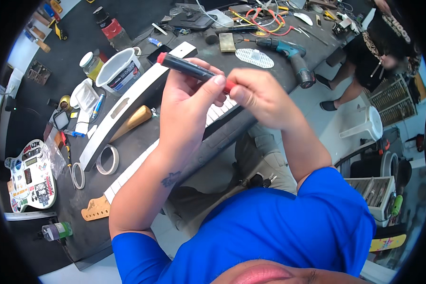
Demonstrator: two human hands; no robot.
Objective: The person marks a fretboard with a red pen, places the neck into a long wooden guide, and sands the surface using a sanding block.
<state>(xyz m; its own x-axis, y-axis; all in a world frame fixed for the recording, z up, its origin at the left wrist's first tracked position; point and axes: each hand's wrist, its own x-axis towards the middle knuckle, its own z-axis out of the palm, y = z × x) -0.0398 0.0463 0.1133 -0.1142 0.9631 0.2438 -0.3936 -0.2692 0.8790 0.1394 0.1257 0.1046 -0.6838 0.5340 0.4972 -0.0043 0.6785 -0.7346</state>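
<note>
Above a guitar neck (97,208) with pale masking over its fretboard, my left hand (187,99) grips a black marker (184,66) with red ends, thumb along the barrel. My right hand (258,97) is closed on the marker's red right end (228,85); whether that end is a cap separate from the barrel is hard to tell. The neck lies along the bench's front edge, partly hidden by my left arm. A long white curved beam (102,141) lies beyond it, near a wooden-handled tool (134,120) and tape rolls (110,159).
A cordless drill (293,61), a plastic tub (119,75), a jar (91,67), a sticker-covered guitar body (33,175) and assorted tools crowd the dark bench (52,118). Another person (378,42) stands at the right, near a white stool (362,124).
</note>
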